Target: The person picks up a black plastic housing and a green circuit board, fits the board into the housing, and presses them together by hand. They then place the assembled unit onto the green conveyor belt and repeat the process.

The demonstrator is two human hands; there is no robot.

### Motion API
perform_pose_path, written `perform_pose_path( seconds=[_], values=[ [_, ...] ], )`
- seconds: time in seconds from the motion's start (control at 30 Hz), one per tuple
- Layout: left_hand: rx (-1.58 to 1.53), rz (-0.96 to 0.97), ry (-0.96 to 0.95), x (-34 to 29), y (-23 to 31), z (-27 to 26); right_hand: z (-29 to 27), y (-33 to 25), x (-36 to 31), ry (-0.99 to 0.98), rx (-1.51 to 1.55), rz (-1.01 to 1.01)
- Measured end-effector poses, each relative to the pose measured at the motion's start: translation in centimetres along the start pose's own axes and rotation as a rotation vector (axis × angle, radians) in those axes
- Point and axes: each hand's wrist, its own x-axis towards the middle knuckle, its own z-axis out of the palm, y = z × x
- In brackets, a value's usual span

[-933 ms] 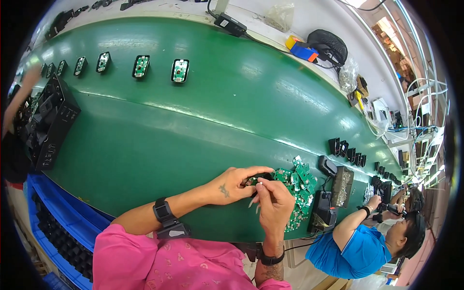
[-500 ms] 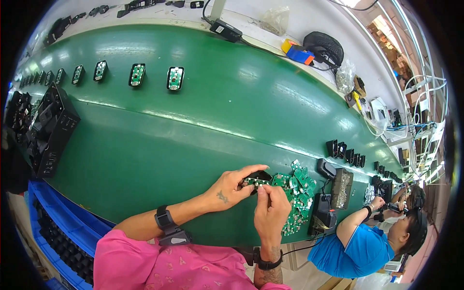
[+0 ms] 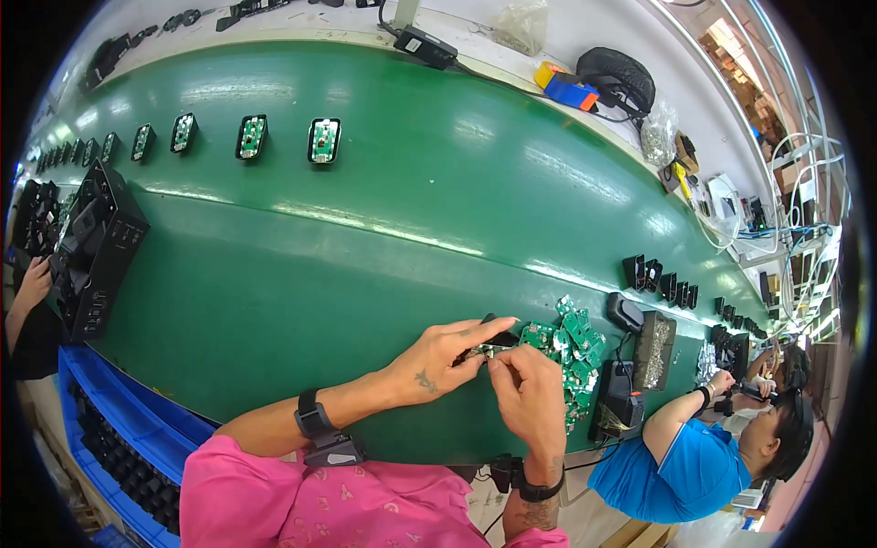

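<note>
My left hand (image 3: 440, 358) grips a small black plastic casing (image 3: 500, 332) above the near edge of the bench, thumb and fingers around its sides. A green circuit board (image 3: 486, 351) with silver parts shows at the casing's opening, mostly covered by my fingers. The fingertips of my right hand (image 3: 530, 395) are pinched together at the board's right end; the exact spot they grip is partly hidden. Just right of the casing lies a loose heap of green circuit boards (image 3: 575, 352) on the green bench top (image 3: 301, 274).
A row of black casings with boards (image 3: 323, 142) runs along the far left. A black box of parts (image 3: 105, 247) stands at left, blue bins (image 3: 128, 411) below it. Right of the heap are a charger-like black device (image 3: 621, 402) and a tray (image 3: 654, 352). A co-worker in blue (image 3: 681, 470) sits at right.
My left index finger has stretched further over the casing, and both hands have shifted slightly. Another person's hand has appeared by the black box at far left.
</note>
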Motion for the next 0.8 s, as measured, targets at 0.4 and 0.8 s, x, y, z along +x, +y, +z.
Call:
perform_pose_path(
  seconds=[0.4, 0.8],
  values=[
    [0.142, 0.059, -0.012, 0.1, 0.0, 0.6, 0.7, 0.5, 0.1, 0.083, -0.034, -0.011],
    [-0.14, -0.183, 0.044, 1.8, 1.3, -2.9, 3.7, 0.8, 1.9, 0.319, 0.206, 0.162]
  ],
)
